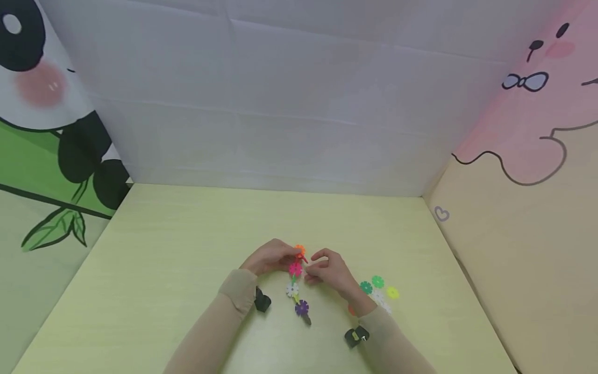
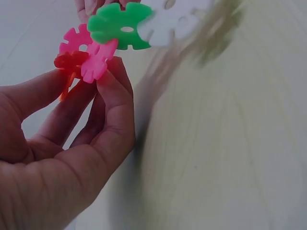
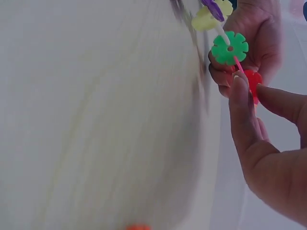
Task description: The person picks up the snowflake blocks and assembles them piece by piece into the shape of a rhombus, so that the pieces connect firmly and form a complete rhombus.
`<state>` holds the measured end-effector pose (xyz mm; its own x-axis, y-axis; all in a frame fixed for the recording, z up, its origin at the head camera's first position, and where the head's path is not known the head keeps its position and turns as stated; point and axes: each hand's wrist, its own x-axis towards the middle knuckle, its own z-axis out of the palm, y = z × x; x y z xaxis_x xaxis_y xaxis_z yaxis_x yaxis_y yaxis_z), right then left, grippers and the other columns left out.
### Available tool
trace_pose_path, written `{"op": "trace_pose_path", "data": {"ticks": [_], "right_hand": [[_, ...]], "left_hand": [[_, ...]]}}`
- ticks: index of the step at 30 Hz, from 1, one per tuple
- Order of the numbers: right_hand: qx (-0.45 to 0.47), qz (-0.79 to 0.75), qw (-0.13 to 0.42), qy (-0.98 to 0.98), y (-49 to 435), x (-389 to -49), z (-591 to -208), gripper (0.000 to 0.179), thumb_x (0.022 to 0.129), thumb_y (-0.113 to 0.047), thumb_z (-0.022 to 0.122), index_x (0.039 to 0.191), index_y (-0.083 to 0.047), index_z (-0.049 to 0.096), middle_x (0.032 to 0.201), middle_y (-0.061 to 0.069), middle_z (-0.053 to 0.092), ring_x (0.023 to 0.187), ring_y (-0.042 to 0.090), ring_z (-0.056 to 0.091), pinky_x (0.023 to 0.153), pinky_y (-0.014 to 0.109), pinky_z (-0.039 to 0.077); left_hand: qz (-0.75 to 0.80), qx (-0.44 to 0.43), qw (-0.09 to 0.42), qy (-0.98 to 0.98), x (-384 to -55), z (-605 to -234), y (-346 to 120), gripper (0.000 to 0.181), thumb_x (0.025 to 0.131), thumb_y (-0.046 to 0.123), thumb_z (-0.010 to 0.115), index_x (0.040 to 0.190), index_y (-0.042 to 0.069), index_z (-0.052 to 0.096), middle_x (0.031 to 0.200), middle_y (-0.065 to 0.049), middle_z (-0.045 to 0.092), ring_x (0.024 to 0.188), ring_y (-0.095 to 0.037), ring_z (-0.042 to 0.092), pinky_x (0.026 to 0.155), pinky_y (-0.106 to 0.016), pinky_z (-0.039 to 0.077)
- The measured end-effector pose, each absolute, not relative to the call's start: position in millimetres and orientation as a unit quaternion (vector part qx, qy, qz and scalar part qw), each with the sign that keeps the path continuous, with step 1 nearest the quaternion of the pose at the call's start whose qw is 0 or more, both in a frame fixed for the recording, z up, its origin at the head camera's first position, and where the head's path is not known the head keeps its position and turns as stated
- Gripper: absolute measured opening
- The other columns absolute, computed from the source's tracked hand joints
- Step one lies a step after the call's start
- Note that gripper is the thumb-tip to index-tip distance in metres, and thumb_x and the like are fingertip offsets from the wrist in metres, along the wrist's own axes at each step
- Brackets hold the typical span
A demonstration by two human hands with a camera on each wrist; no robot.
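My left hand (image 1: 274, 256) pinches the upper end of a chain of interlocked plastic flower discs, at the orange disc (image 1: 300, 250) and the red disc (image 2: 72, 60). Below these hang a pink disc (image 1: 295, 269), a green disc (image 2: 115, 25), a white disc (image 1: 292, 289), a yellow piece (image 3: 205, 20) and a purple disc (image 1: 302, 308). Just right of the chain is my right hand (image 1: 330, 271), its thumb and index finger bent and apart. In the right wrist view those fingertips overlap the red disc; whether they touch it I cannot tell.
Loose discs lie by my right forearm: green (image 1: 378, 281), darker green (image 1: 366, 287), yellow (image 1: 393, 293), white (image 1: 380, 299) and a partly hidden orange one (image 1: 351, 310). Dark wrist devices (image 1: 262, 300) sit at both cuffs. White cloth (image 1: 280, 130) rises behind the pale table (image 1: 187, 223).
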<state>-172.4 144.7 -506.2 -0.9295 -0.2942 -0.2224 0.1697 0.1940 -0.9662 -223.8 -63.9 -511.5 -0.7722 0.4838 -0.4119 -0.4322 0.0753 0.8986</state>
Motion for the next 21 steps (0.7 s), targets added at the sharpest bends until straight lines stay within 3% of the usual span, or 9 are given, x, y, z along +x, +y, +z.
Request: {"op": "trace_pose_path", "data": {"ticks": [7, 11, 21], "right_hand": [[-0.091, -0.449, 0.093, 0.884, 190.7, -173.9, -481.1, 0.028, 0.086, -0.015, 0.072, 0.107, -0.001, 0.059, 0.086, 0.003, 0.068, 0.076, 0.022, 0.066, 0.065, 0.036, 0.054], [-0.09, -0.337, 0.06, 0.935, 225.6, -175.6, -468.2, 0.026, 0.086, -0.014, 0.072, 0.106, -0.002, 0.062, 0.09, 0.002, 0.065, 0.083, 0.019, 0.062, 0.068, 0.034, 0.052], [-0.057, -0.22, 0.14, 0.964, 306.7, -152.8, -474.6, 0.037, 0.075, -0.009, 0.078, 0.106, 0.002, 0.061, 0.096, 0.012, 0.062, 0.086, 0.028, 0.059, 0.067, 0.039, 0.051]], "left_hand": [[0.675, 0.028, 0.328, 0.66, -223.5, -510.0, -69.6, 0.024, 0.091, 0.018, 0.066, 0.099, -0.004, 0.07, 0.101, -0.02, 0.068, 0.079, -0.022, 0.067, 0.075, -0.036, 0.053], [0.674, 0.023, 0.327, 0.662, -221.3, -508.6, -70.6, 0.023, 0.091, 0.017, 0.066, 0.1, -0.004, 0.07, 0.101, -0.021, 0.068, 0.077, -0.022, 0.067, 0.074, -0.036, 0.053], [0.681, 0.028, 0.336, 0.65, -219.9, -508.0, -65.2, 0.023, 0.091, 0.015, 0.065, 0.101, -0.006, 0.069, 0.101, -0.022, 0.067, 0.078, -0.022, 0.067, 0.074, -0.036, 0.053]]}}
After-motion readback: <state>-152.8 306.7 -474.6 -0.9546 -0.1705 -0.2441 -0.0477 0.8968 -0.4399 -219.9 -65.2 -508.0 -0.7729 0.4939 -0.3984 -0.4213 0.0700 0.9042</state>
